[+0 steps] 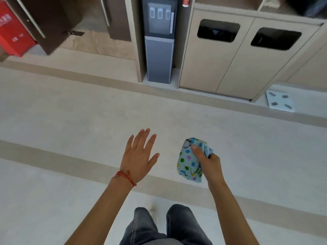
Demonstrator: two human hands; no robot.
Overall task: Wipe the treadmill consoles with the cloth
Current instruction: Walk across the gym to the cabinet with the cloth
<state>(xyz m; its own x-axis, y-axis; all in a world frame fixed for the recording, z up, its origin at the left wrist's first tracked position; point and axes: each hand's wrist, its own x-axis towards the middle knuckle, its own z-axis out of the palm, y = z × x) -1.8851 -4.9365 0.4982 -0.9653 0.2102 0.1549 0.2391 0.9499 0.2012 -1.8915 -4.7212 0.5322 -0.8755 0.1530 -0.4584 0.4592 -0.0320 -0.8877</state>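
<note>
Head view showed no treadmill console, so its direction from the hands could not be told; right hand (209, 162) gripped the bunched dotted cloth (190, 160), long axis roughly fore-aft; left hand (138, 154) spread, holding nothing, just beside it over the floor (70, 112)

- cloth (189, 161): light blue, dotted with green, blue, purple and yellow spots
- bracelet (124, 175): red beads on red cord
- floor (70, 112): pale cream with tan stripes
- water dispenser (159, 41): black above, grey below
- bin cabinet (221, 68): beige, black openings
- box (12, 30): red
- scale (279, 101): white, grey pads
- trousers (180, 223): dark grey
</note>
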